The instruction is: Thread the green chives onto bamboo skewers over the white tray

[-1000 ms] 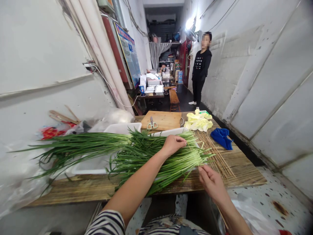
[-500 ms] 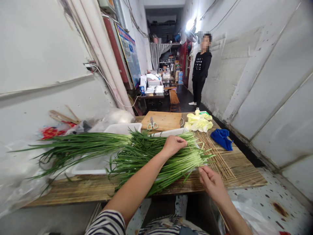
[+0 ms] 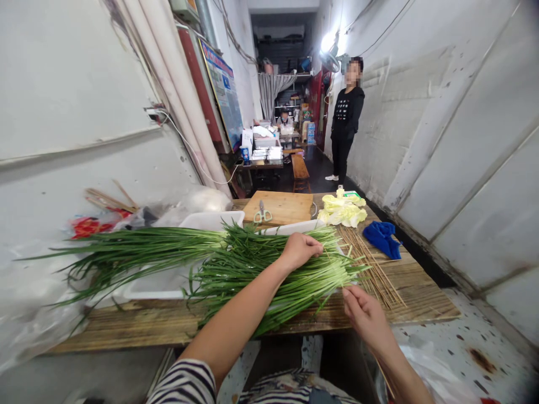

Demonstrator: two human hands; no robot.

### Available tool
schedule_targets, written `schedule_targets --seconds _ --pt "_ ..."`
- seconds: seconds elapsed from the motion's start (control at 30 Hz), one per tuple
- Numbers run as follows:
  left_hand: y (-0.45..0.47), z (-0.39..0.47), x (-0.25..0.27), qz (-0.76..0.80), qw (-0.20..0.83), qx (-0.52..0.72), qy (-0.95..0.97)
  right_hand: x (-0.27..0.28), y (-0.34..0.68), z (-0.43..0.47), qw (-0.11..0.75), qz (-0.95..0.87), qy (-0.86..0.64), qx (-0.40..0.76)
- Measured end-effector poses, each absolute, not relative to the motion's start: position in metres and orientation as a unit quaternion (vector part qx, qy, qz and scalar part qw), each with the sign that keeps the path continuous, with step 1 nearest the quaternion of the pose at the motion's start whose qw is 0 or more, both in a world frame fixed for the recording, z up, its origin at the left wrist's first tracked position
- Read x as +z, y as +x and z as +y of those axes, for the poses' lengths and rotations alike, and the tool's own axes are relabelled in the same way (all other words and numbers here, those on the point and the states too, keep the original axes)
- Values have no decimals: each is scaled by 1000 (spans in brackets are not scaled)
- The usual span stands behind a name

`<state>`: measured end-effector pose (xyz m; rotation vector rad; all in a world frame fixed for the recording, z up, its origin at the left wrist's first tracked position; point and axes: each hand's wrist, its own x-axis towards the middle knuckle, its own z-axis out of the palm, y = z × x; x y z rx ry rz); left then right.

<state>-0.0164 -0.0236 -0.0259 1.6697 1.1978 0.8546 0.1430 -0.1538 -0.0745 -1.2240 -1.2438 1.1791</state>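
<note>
A thick bunch of green chives (image 3: 269, 283) lies across white trays, its pale stalk ends pointing right. Over those stalks my left hand (image 3: 300, 251) is closed in a pinch; what sits between its fingertips is too small to make out. My right hand (image 3: 365, 311) is closed at the near side of the stalk ends, fingertips touching or just beside them. A thin bamboo skewer (image 3: 384, 377) shows beneath the right wrist and appears to run up into that hand. Another bundle of chives (image 3: 155, 247) lies to the left. Loose bamboo skewers (image 3: 374, 269) are spread to the right.
A cutting board (image 3: 286, 206) with green-handled scissors (image 3: 262, 214) is at the table's back. Lettuce leaves (image 3: 342, 212) and a blue cloth (image 3: 382, 238) lie right. Plastic bags (image 3: 189, 205) crowd the left. A person (image 3: 347, 120) stands by the right wall; another sits farther back.
Both hands stay almost where they were, and the chives lie the same. The standing person's head has turned slightly.
</note>
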Motion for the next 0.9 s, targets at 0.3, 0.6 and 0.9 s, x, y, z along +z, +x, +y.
schedule_targets --seconds 0.3,0.6,0.9 --pt "-14 -26 -25 463 460 316 689 -75 142 -154 498 -502 -507 493" --pt "-17 -40 -14 413 366 257 794 -75 135 -154 525 -493 -502 479" --pt "-14 -21 -11 436 155 198 864 -89 134 -168 520 -469 -505 505"
